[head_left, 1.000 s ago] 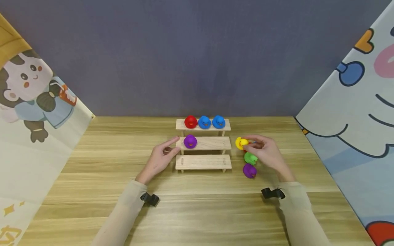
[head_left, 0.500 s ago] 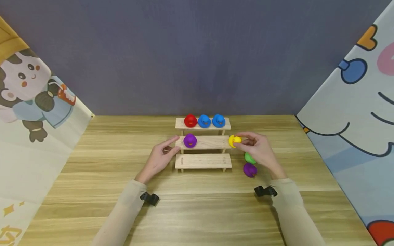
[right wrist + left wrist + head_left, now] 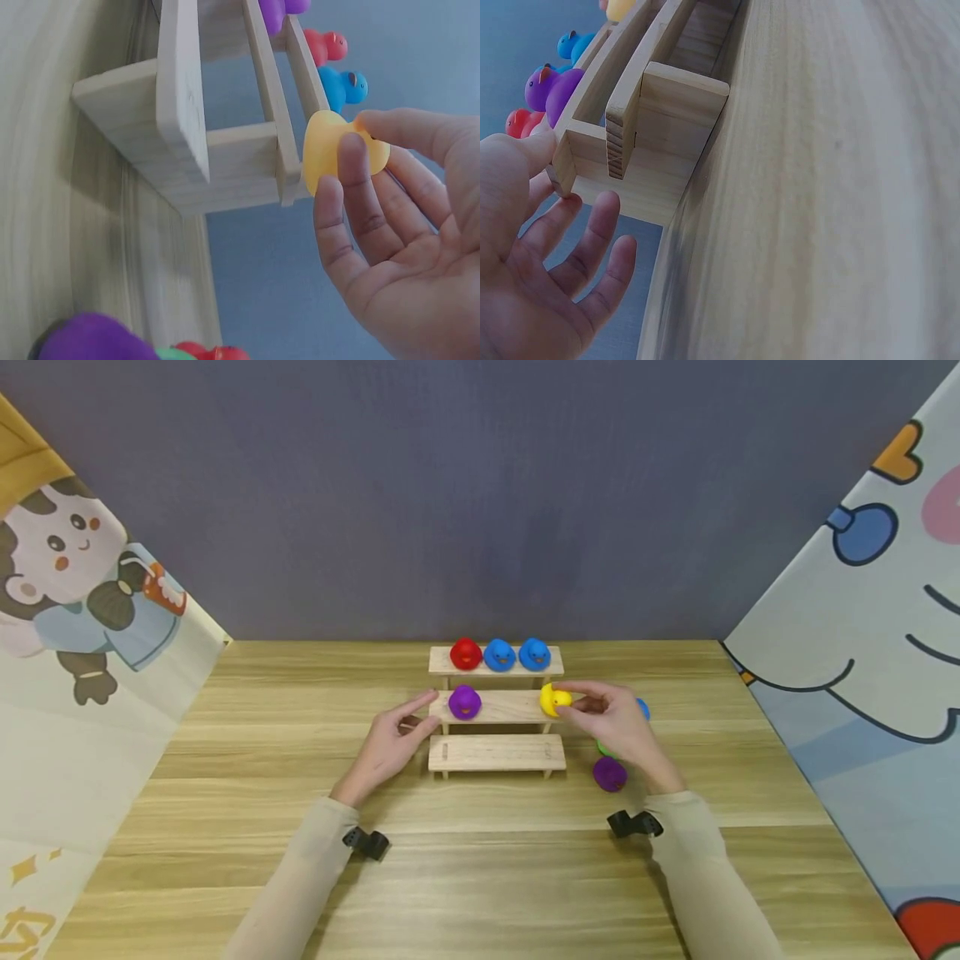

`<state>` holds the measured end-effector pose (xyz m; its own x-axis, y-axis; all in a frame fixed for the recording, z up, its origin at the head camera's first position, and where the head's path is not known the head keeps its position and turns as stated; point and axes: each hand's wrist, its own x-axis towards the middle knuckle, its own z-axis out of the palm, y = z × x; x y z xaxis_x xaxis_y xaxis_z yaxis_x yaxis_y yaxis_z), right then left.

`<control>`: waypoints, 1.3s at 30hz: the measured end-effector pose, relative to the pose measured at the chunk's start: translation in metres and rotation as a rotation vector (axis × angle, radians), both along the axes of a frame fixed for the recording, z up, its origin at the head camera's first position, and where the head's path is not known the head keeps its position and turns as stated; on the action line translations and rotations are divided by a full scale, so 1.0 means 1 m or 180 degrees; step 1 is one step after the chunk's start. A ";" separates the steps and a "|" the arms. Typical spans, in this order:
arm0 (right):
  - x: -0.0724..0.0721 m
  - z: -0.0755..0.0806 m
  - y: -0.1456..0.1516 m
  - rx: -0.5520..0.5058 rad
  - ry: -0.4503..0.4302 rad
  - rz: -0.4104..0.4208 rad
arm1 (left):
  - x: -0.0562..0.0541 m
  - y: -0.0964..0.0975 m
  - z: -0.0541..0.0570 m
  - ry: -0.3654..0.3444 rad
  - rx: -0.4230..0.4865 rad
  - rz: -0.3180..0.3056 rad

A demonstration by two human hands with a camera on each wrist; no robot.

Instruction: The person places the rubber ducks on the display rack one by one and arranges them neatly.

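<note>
Boxed in by grey-blue back wall [image 3: 480, 485], over wood-grain tabletop [image 3: 487, 877].
Flanked by cartoon-printed left panel [image 3: 112, 735] and white-and-blue right panel [image 3: 870, 693]. Maybe fabric at back; too soft to confirm.

Yellow duck [image 3: 551, 697], streaky tan tabletop [image 3: 480, 885].
</note>
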<state>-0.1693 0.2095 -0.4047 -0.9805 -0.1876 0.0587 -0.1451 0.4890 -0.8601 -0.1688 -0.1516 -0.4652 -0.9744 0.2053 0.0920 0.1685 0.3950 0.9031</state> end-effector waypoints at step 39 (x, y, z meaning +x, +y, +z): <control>-0.016 0.005 -0.073 0.0068 0.0130 0.0578 | -0.001 0.000 -0.004 0.0043 0.0077 0.0019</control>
<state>-0.1849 0.1366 -0.3993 -0.9272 -0.3630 0.0919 -0.2672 0.4697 -0.8414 -0.1701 -0.1516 -0.4695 -0.9742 0.1970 0.1101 0.1785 0.3741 0.9100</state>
